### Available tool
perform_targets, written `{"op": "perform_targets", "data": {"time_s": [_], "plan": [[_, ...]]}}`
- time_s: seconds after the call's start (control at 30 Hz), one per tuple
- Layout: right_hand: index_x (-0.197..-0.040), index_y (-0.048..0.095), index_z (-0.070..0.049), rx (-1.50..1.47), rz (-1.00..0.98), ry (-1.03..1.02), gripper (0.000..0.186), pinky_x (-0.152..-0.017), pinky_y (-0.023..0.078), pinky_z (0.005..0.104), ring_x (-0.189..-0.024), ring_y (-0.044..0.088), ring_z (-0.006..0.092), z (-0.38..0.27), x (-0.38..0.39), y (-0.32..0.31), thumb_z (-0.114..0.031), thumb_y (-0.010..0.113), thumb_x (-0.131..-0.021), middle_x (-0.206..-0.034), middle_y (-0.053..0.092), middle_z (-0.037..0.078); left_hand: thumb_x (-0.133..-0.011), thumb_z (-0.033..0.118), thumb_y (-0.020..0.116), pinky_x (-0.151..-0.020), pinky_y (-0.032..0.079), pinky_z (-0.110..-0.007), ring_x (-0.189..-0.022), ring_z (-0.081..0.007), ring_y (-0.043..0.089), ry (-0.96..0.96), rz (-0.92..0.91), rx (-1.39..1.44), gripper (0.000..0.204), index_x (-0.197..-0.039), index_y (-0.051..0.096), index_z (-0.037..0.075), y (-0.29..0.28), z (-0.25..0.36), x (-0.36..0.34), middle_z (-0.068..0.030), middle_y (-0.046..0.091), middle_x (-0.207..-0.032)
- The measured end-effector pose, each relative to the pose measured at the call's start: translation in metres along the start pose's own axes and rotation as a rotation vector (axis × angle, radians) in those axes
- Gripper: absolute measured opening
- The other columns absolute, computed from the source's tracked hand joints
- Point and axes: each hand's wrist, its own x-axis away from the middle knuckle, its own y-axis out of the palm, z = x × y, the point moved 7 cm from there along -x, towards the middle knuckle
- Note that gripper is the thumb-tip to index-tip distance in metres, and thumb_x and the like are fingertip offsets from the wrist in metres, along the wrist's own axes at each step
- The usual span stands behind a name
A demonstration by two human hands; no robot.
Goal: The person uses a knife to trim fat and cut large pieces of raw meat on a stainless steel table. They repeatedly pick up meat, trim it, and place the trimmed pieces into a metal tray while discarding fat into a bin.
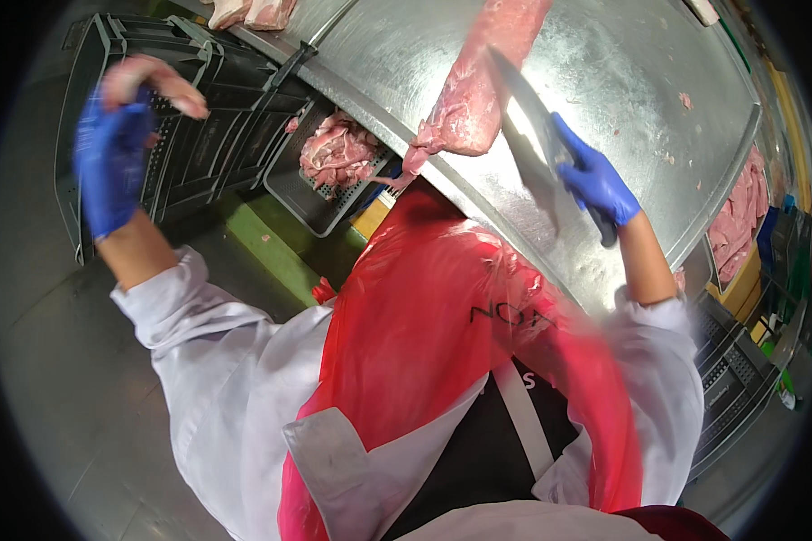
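My left hand (116, 167), in a blue glove, is raised at the far left beside the stacked crates. Its fingers are closed on a curved strip of meat trimming (156, 81), pale pink and fatty. My right hand (602, 187), also gloved in blue, grips the dark handle of a knife (523, 99) above the metal table. The broad blade slants up and to the left, its tip close to the right side of a long piece of raw meat (474, 99). That meat lies on the table, with a ragged end hanging over the near edge.
Grey crates (217, 117) stand left of the metal table (622, 81). Below its edge, a grey crate (320, 221) holds meat trimmings (338, 153). More meat (739, 216) fills a container at the right. Pale pieces (253, 13) lie at the table's far left corner.
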Motion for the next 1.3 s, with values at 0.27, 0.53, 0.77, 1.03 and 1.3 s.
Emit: {"op": "perform_targets", "data": {"time_s": [0.27, 0.53, 0.77, 1.03, 1.3], "plan": [[-0.161, 0.021, -0.033, 0.314, 0.264, -0.268, 0.079, -0.08, 0.053, 0.0479, -0.077, 0.068, 0.0388, 0.001, -0.105, 0.052, -0.014, 0.055, -0.093, -0.086, 0.07, 0.024, -0.081, 0.031, 0.072, -0.097, 0.05, -0.046, -0.111, -0.0404, 0.062, -0.166, -0.182, -1.13, 0.063, -0.135, 0.056, 0.002, 0.144, -0.279, 0.031, -0.0231, 0.065, -0.118], [-0.162, 0.018, -0.027, 0.244, 0.253, -0.19, 0.076, -0.077, 0.052, 0.0527, -0.076, 0.067, 0.0465, -0.031, -0.08, 0.082, -0.017, 0.052, -0.096, -0.086, 0.068, 0.03, -0.085, 0.016, 0.061, -0.079, 0.049, -0.053, -0.093, -0.0482, 0.061, -0.007, -0.103, -0.353, 0.027, -0.107, 0.053, 0.003, 0.342, -0.204, 0.013, -0.0266, 0.061, -0.097], [-0.162, 0.018, -0.022, 0.471, 0.026, -0.074, 0.074, -0.077, 0.054, 0.0527, -0.077, 0.068, 0.048, -0.014, -0.06, 0.125, -0.019, 0.051, -0.096, -0.09, 0.07, 0.028, -0.084, 0.014, 0.059, -0.071, 0.05, -0.052, -0.082, -0.0502, 0.062, -0.056, -0.085, -0.23, 0.02, -0.099, 0.054, 0.002, 0.326, -0.199, 0.017, -0.0276, 0.062, -0.085], [-0.162, 0.019, -0.033, 0.324, -0.131, 0.073, 0.073, -0.085, 0.054, 0.0423, -0.083, 0.071, 0.0366, -0.023, -0.071, 0.115, -0.028, 0.053, -0.098, -0.098, 0.07, 0.029, -0.087, 0.017, 0.058, -0.066, 0.05, -0.05, -0.075, -0.0469, 0.063, 0.111, -0.146, -0.171, 0.017, -0.097, 0.058, 0.002, 0.33, -0.17, -0.001, -0.0258, 0.063, -0.079], [-0.163, 0.021, -0.025, 0.059, -0.369, 0.017, 0.077, -0.068, 0.053, 0.0295, -0.061, 0.06, 0.0116, -0.005, -0.009, 0.11, -0.017, 0.057, -0.095, -0.089, 0.069, 0.01, -0.085, 0.016, 0.059, -0.069, 0.052, -0.051, -0.079, -0.0449, 0.066, 0.077, -0.164, -0.379, 0.017, -0.097, 0.06, 0.005, 0.304, -0.152, -0.023, -0.023, 0.067, -0.084]]}}
